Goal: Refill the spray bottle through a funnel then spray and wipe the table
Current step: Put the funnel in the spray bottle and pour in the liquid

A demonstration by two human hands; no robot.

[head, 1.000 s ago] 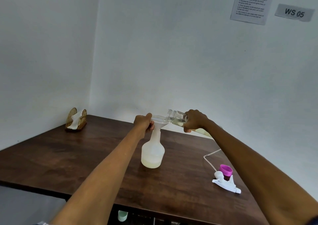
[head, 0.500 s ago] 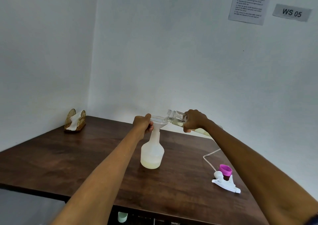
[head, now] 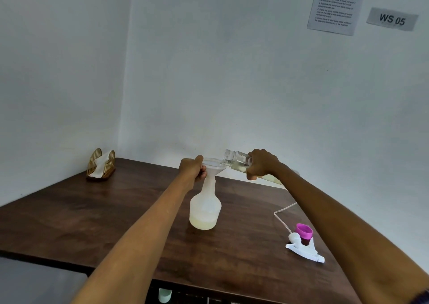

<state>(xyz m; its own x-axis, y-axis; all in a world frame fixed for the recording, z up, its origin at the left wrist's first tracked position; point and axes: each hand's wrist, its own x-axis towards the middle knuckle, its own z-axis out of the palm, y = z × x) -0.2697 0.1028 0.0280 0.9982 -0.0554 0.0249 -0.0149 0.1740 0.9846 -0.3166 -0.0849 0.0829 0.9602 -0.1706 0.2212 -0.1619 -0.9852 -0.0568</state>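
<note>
Table (head: 97, 213) of dark wood fills the lower half of my view, wedged into a corner of pale walls, and everything I'm working with sits toward its far middle. On it the spray bottle (head: 205, 208) stands upright, long axis vertical, neck pointing straight up, with a shallow layer of pale yellowish liquid at the bottom; I judge the refill is only begun. I hold it there because the funnel (head: 214, 165) seated in its neck would likely tip under the pour, so my left hand (head: 192, 170) curls round the funnel's near rim and the top of the neck, steadying both. My right hand (head: 261, 164) wraps the clear refill bottle (head: 236, 161), fingers closed firmly round its middle. That bottle lies close to horizontal, long axis running right to left, base slightly low behind my wrist and open mouth pointing left over the funnel's bowl, just above its far rim; I cannot make out the stream itself. To the right, well apart, the white trigger head (head: 304, 248) lies on its side with its dip tube trailing back, a pink cap (head: 304, 230) just beside it, set aside for refitting I'd guess. A tissue holder (head: 101, 164) waits in the far left corner.
</note>
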